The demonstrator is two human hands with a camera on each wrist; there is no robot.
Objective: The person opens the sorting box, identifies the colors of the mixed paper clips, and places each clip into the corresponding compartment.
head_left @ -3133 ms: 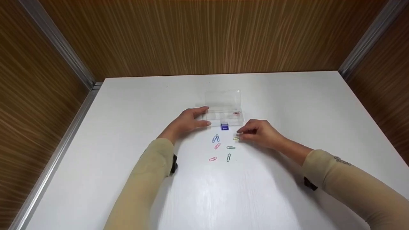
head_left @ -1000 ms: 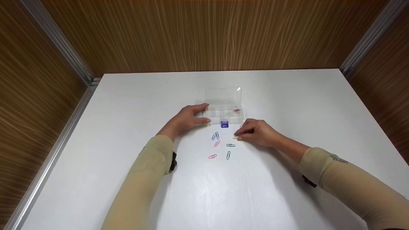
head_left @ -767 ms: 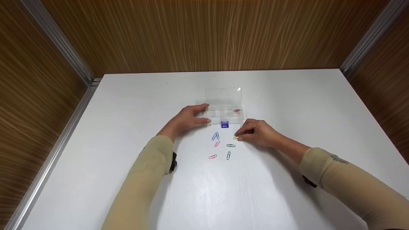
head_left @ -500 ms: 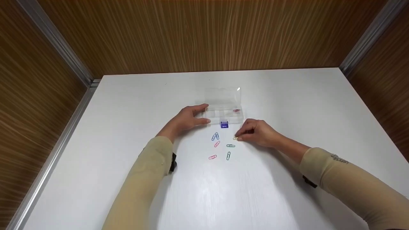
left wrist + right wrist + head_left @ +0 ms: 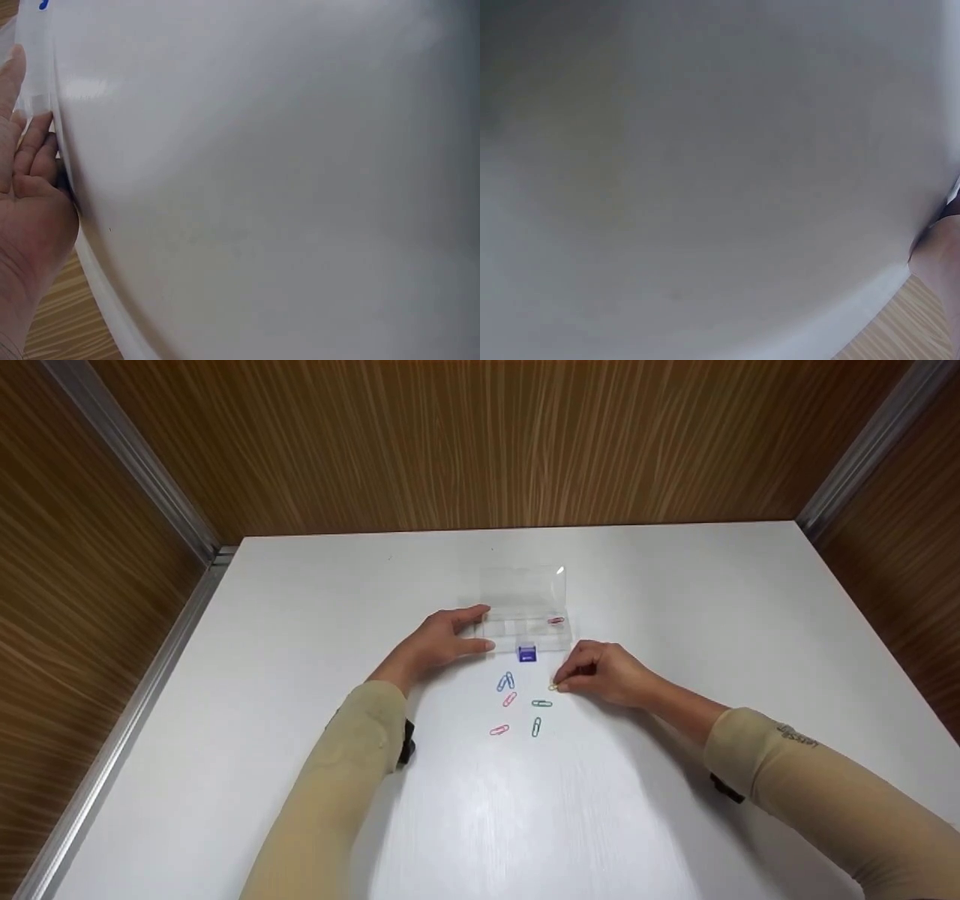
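A clear plastic box (image 5: 517, 631) lies open on the white table (image 5: 675, 600), its lid (image 5: 523, 583) folded back and a blue latch (image 5: 527, 655) at its front. One red paper clip (image 5: 556, 620) sits in its right compartment. My left hand (image 5: 442, 641) holds the box's left end, thumb at the front and fingers at the back; the left wrist view shows curled fingers (image 5: 30, 169) against the clear edge. My right hand (image 5: 604, 671) pinches a yellow paper clip (image 5: 553, 686) low on the table, just right of the loose clips.
Loose clips lie in front of the box: a blue pair (image 5: 506, 682), a pink one (image 5: 510, 699), a green one (image 5: 541, 703), another green (image 5: 536, 727) and another pink (image 5: 499, 730). Wood-grain walls (image 5: 480, 442) close the table in on three sides.
Both hands stay where they were, the left on the box and the right on the yellow clip. Only the camera view has shifted a little.
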